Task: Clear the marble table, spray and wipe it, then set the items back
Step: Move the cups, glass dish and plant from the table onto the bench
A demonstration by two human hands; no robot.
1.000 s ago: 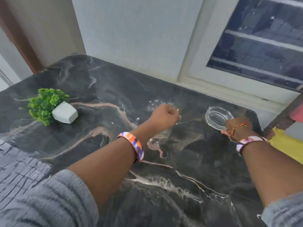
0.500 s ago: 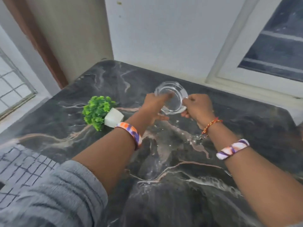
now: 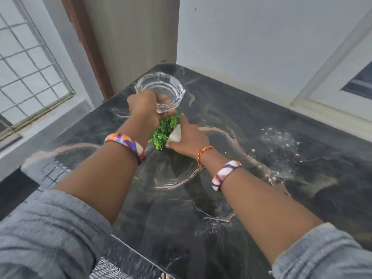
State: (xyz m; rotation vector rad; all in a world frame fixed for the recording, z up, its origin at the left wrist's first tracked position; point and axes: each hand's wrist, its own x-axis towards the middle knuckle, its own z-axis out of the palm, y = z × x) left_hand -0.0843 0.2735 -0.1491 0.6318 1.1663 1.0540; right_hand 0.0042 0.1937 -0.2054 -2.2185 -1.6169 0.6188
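right hand (image 3: 187, 137) closes on the white pot (image 3: 174, 135) of the small plant (image 3: 164, 129) lying tipped at table centre | left hand (image 3: 144, 110) at 11 o'clock pinches the glass ashtray (image 3: 161, 91) by its rim, aloft | risk: slick glass slips onto marble table (image 3: 241, 198); droplets (image 3: 279, 139) at 2 o'clock
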